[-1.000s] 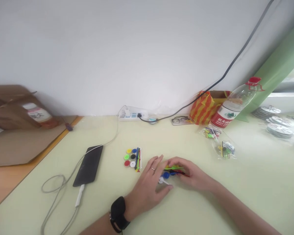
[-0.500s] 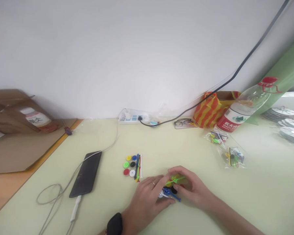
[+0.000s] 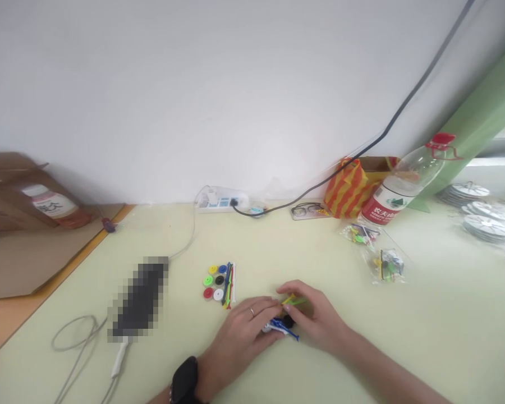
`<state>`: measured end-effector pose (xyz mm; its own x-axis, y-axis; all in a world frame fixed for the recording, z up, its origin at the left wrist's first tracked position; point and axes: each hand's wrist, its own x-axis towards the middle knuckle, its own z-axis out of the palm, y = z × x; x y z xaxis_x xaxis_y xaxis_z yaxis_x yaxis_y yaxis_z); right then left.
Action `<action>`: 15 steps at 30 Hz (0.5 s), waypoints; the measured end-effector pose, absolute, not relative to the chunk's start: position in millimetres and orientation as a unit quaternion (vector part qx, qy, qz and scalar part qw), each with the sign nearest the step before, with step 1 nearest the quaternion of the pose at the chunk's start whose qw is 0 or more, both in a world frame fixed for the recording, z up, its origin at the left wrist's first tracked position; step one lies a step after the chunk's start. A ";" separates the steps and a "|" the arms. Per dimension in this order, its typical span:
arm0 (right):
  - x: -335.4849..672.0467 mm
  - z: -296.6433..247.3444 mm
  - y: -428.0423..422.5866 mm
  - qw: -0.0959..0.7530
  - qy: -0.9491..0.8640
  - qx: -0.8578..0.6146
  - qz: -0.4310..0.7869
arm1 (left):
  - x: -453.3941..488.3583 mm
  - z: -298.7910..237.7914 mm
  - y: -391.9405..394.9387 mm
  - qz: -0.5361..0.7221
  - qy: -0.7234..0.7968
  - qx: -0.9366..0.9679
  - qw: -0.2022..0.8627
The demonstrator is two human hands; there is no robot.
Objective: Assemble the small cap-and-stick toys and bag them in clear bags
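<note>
Close together over the table, my left hand (image 3: 246, 331) and my right hand (image 3: 315, 317) curl around a small pile of plastic pieces. Blue arrow-shaped pieces (image 3: 292, 333) and white ones stick out between my left thumb and fingers. A black disc (image 3: 288, 321) sits beside them. Thumb and forefinger of my right hand are closed about a light green arrow piece (image 3: 297, 302), with yellow next to it. My fingers hide part of the pile. To the left lie several coloured discs (image 3: 219, 280) in two columns, with a row of coloured arrow pieces (image 3: 229, 286) alongside.
A phone (image 3: 138, 300), blurred out, lies left with a white cable (image 3: 120, 359). At the back are a power strip (image 3: 219, 203), glasses (image 3: 307, 210), a striped bag (image 3: 345, 188) and a large bottle (image 3: 389, 199). Bagged pieces (image 3: 389, 266) lie right, a cardboard box (image 3: 25, 252) left.
The view has shifted slightly, so everything sits a little further left. The fingers of my right hand have closed in on the light green piece, which is now more covered.
</note>
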<state>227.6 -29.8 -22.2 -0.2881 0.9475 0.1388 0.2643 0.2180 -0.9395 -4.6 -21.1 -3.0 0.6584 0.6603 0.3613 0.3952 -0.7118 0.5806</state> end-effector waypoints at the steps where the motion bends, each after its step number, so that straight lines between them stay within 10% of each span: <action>1: 227.6 -21.5 -29.5 0.392 -0.674 -0.449 0.436 | -4.8 -3.5 -21.3 0.285 0.304 0.879 0.230; 15: 226.1 -13.9 -31.1 0.396 -0.701 -0.410 0.428 | -3.2 -5.0 -25.3 0.280 0.321 0.862 0.276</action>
